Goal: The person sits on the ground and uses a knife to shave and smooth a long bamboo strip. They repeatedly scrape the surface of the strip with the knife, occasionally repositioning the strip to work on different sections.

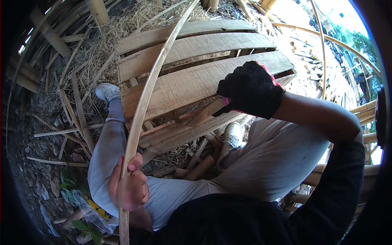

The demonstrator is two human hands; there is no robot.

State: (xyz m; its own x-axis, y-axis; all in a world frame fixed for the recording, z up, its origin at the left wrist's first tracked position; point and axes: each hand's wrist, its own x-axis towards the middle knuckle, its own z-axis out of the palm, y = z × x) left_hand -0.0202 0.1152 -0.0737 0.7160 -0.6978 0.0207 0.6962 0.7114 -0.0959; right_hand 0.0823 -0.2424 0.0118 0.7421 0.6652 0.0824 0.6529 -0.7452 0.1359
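Observation:
A long, curved bamboo strip (148, 94) runs from the bottom edge up past the top of the view. My bare left hand (130, 184) is closed round its lower part, above my left thigh. On my right hand (254, 89) is a black glove with pink trim; its fingers are wrapped round a flat, blade-like piece (206, 113) that points down and left. Its handle is hidden in the glove, and I cannot tell its exact kind. Under the strip's middle and my right hand stands a slatted wooden crate (204, 77), between my legs.
Dry straw (139, 16) and loose bamboo strips (79, 110) litter the ground at the left. Near my left knee lie a clear plastic bag (96, 214) and green leaves. Bamboo poles (367, 112) stand at the right, with cut bamboo pieces (308, 55) in sunlight beyond the crate.

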